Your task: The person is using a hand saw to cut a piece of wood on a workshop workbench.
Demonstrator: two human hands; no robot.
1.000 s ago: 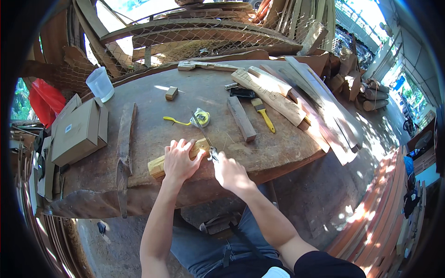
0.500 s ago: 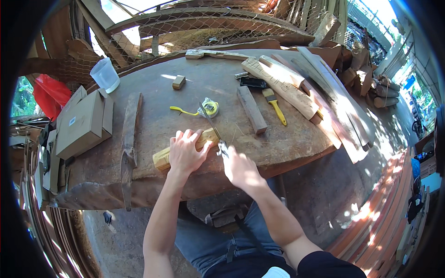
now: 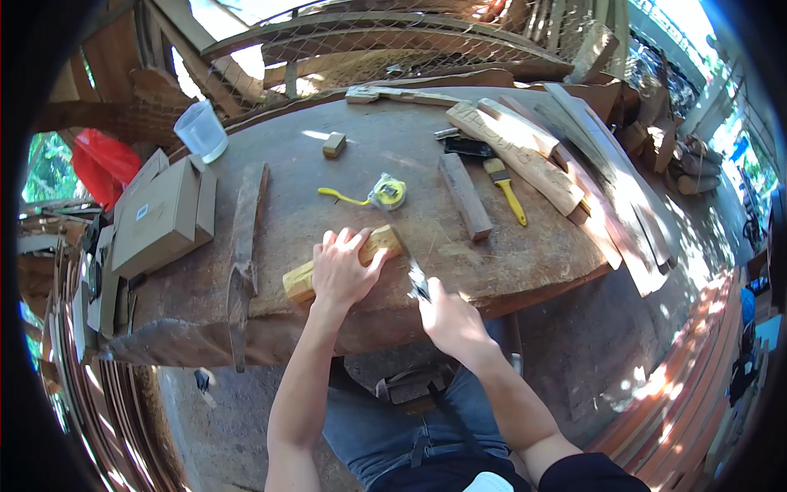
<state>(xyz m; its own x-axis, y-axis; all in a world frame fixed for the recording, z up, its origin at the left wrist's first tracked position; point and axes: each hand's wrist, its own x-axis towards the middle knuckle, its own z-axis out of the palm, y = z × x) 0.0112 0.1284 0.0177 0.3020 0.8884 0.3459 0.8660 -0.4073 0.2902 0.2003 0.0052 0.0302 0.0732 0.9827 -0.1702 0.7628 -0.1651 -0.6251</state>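
My left hand (image 3: 344,271) grips a yellowish wooden block (image 3: 299,283) against the worktable (image 3: 295,197) near its front edge, fingers bent over its top. My right hand (image 3: 451,320) is closed on the handle of a saw (image 3: 409,262), whose blade crosses the block's right end and is smeared by motion. Just beyond sits a yellow tape measure (image 3: 390,192) with a yellow strap. To the right lie a dark wooden bar (image 3: 466,197) and a yellow-handled paintbrush (image 3: 511,197). A small wood cube (image 3: 334,145) stands farther back.
Cardboard boxes (image 3: 156,230), a red bag (image 3: 105,160) and a translucent jug (image 3: 201,135) are at the left. A long rough plank (image 3: 246,234) lies left of the block. Loose boards (image 3: 598,197) cover the table's right side. Wire mesh and stacked timber (image 3: 385,41) stand behind.
My right hand has drawn back toward me with the saw relative to the block. My left hand keeps its hold. The whole scene has shifted rightward in view.
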